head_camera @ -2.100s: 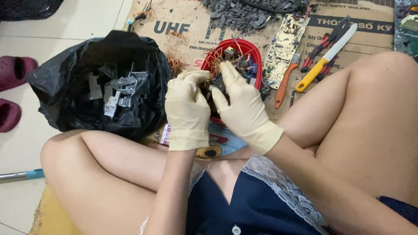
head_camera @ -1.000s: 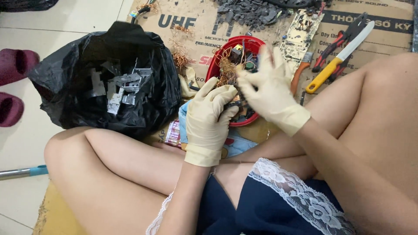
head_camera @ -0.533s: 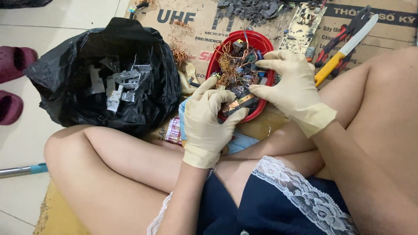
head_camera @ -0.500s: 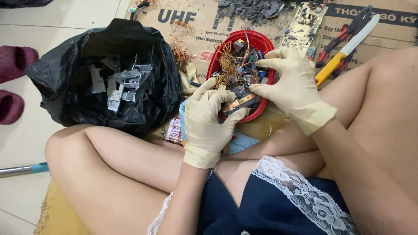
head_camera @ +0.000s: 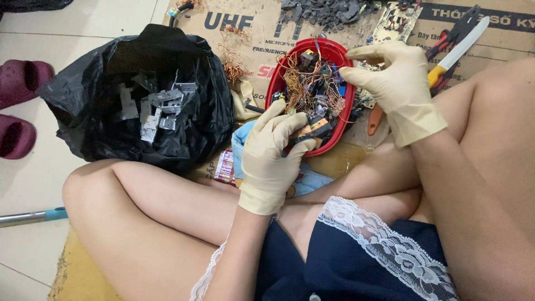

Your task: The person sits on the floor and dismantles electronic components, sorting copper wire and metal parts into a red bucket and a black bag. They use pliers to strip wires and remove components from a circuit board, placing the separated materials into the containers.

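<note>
A small dark part point(head_camera: 313, 129) with a copper-coloured band is pinched between the thumb and fingers of the gloved left hand point(head_camera: 273, 153), at the near rim of a red bowl point(head_camera: 277, 83). The bowl is filled with tangled copper wire point(head_camera: 301, 89) and small electronic parts. The gloved right hand point(head_camera: 398, 83) is held over the bowl's right rim, fingers curled and thumb and forefinger drawn together at the far edge; whether anything is gripped there cannot be told.

The bowl rests on flattened cardboard point(head_camera: 251, 33) laid on the floor. Just right of the bowl, a yellow-handled knife point(head_camera: 457, 53) and red-handled pliers point(head_camera: 454, 33) lie partly behind the right hand. A circuit board point(head_camera: 393, 19) and a heap of dark grey fragments point(head_camera: 323, 11) lie at the far edge. To the left of the bowl, an open black bag point(head_camera: 83, 95) holds grey metal pieces point(head_camera: 156, 106). Loose copper wire point(head_camera: 231, 58) lies between bag and bowl. 2 maroon slippers point(head_camera: 19, 103) sit on the tiled floor at the far left, and a metal rod with a blue end point(head_camera: 33, 216) lies nearer. The bare knees of the seated person flank the hands.
</note>
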